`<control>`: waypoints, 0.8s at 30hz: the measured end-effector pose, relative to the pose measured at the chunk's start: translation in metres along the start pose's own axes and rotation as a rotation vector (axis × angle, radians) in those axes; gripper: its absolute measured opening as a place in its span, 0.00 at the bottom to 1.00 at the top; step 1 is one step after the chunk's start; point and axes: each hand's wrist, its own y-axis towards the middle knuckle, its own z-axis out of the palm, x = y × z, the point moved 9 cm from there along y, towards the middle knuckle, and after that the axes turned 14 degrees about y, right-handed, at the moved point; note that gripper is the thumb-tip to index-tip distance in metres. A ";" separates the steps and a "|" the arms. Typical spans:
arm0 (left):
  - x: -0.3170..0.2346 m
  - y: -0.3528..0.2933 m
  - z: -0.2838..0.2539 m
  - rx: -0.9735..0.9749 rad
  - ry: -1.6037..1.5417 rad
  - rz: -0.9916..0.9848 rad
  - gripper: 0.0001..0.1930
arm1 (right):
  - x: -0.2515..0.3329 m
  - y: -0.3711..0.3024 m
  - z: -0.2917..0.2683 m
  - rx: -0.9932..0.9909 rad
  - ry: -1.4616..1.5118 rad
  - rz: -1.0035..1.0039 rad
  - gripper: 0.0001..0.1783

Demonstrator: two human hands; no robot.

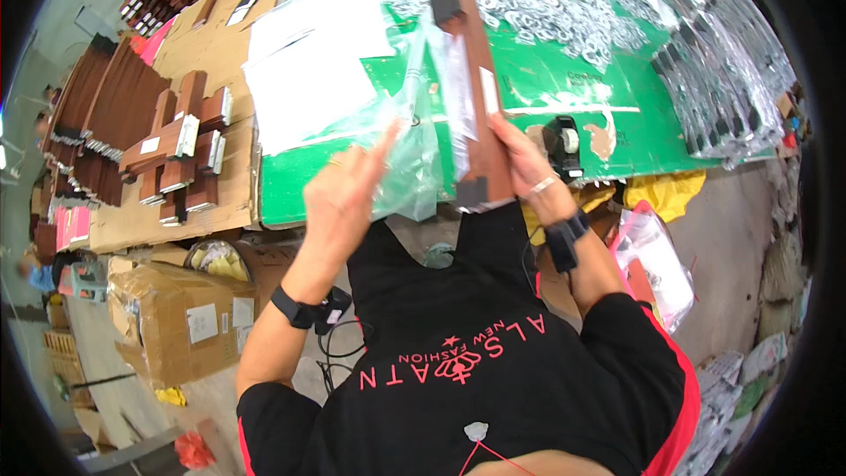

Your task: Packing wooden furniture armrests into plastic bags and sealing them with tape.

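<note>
My right hand [527, 166] is closed round a long brown wood-look bar [486, 110] with black pieces at both ends. The bar is held tilted above the near edge of the green table [291, 181]; a white label is on its side, and a clear packet with pale contents lies along it. Left of the bar, my left hand [342, 198] pinches a thin clear plastic bag [414, 167], its index finger pointing up along the film. The bag hangs beside the bar, and where its mouth lies cannot be made out.
White paper sheets [308, 92] lie beyond my left hand. A heap of small clear packets [529, 0] covers the far table. Beside my right hand stands a black tape dispenser [562, 145]. Wrapped bars [718, 79] are stacked right, brown bars [115, 92] left. A cardboard box [167, 322] is below.
</note>
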 end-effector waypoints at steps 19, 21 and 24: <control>0.045 0.072 0.040 -0.170 -0.251 -0.333 0.24 | -0.008 -0.087 0.032 -0.049 -0.421 0.231 0.38; 0.032 0.064 0.040 0.075 -0.196 -0.408 0.23 | -0.014 -0.082 0.031 -0.048 -0.534 0.145 0.37; 0.058 0.047 0.041 0.104 -0.309 -0.590 0.23 | -0.030 -0.078 0.040 0.077 -0.726 0.131 0.40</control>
